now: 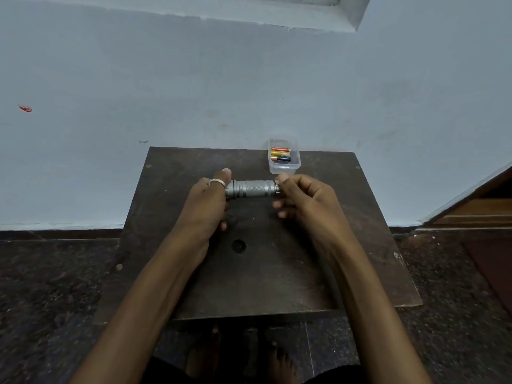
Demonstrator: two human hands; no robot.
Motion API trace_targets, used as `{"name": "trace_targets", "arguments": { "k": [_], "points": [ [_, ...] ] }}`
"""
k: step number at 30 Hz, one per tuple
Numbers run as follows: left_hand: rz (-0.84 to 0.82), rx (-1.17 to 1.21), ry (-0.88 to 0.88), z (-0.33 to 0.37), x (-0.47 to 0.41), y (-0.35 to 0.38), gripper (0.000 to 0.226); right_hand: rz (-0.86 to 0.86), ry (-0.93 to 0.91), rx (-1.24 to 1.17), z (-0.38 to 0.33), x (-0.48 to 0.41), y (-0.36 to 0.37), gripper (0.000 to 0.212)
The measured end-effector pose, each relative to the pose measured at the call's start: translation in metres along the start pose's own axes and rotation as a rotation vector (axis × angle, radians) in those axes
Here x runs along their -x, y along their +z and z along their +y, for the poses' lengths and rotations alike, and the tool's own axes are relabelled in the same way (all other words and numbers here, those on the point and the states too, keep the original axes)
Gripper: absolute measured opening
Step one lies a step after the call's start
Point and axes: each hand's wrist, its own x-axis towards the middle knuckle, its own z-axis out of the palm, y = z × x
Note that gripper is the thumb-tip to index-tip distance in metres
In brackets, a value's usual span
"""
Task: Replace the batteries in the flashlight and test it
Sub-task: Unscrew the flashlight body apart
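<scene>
A short silver flashlight (253,189) with a knurled barrel is held level above the dark wooden board (277,267). My left hand (206,202), with a ring on one finger, wraps around its left end. My right hand (303,198) pinches its right end between thumb and fingertips. Both ends of the flashlight are hidden by my fingers. Behind it, a small clear plastic box (285,169) at the board's far edge holds several batteries (280,154), orange, yellow and black.
The board rests low on a dark speckled floor (55,286), close to a pale blue wall (194,92). A wooden door frame (476,209) shows at the right. My bare feet (277,361) are visible below the board's near edge.
</scene>
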Motion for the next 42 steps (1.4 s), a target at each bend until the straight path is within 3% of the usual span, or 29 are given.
{"name": "trace_targets", "arguments": {
  "k": [4,8,10,13,15,17,20,25,37,42],
  "points": [
    [0.006,-0.019,-0.008,0.000,-0.001,-0.001,0.030,-0.024,-0.021,0.025,0.002,0.000,-0.003,0.016],
    [0.007,-0.014,-0.020,0.000,-0.003,-0.004,0.032,-0.068,-0.027,-0.080,0.000,0.000,-0.003,0.027],
    [-0.001,-0.001,-0.013,0.000,-0.003,-0.003,0.031,-0.057,-0.007,-0.089,-0.001,0.001,-0.001,0.019],
    [-0.011,0.000,-0.003,0.000,-0.001,-0.001,0.029,-0.024,0.036,-0.002,-0.001,0.002,0.001,0.031],
    [-0.017,-0.020,0.006,0.000,-0.001,-0.001,0.029,-0.035,0.024,0.030,-0.001,0.002,0.001,0.028],
    [-0.005,-0.027,-0.002,0.000,-0.001,-0.003,0.030,-0.070,0.015,-0.016,0.000,0.002,-0.002,0.020],
    [0.002,-0.015,-0.011,0.001,-0.001,-0.006,0.030,-0.121,0.021,-0.111,-0.001,0.001,-0.005,0.028],
    [-0.018,-0.009,-0.004,0.002,0.003,-0.005,0.029,-0.070,0.058,-0.035,-0.001,0.002,-0.002,0.024],
    [-0.017,0.028,-0.040,0.005,0.004,-0.008,0.029,-0.072,0.046,-0.170,-0.002,0.001,-0.008,0.026],
    [-0.007,0.061,-0.061,0.006,0.003,-0.010,0.029,-0.042,0.035,0.161,0.001,0.001,-0.015,0.034]
  ]
}}
